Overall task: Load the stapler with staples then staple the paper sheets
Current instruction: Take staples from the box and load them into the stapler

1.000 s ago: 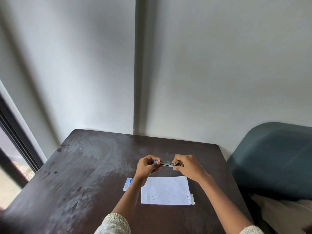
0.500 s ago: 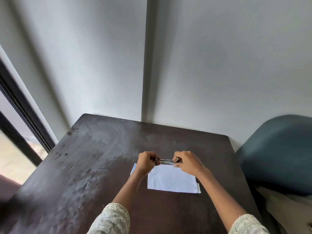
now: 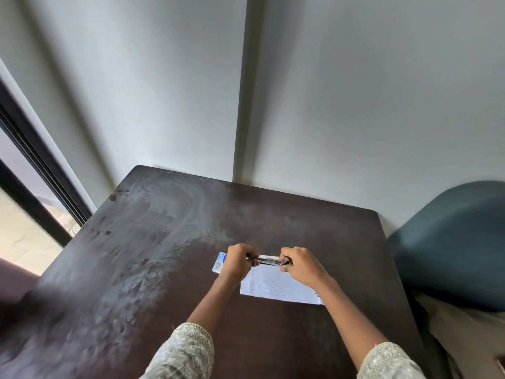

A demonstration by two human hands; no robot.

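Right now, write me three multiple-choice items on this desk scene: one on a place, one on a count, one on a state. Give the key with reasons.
1. Where does the small blue-and-white box lie?
A. On the chair
B. On the table beside the left edge of the paper sheets, partly behind the left hand
C. On top of the stapler

2. How many hands grip the stapler?
A. None
B. One
C. Two

3. What state is the stapler in?
A. Lying on the table
B. Held in the air above the paper sheets
C. Resting on the floor

Key:
1 B: the box shows on the table next to the paper sheets, half hidden by the left hand.
2 C: the left hand and the right hand each close on one end.
3 B: both hands hold it over the far edge of the sheets.
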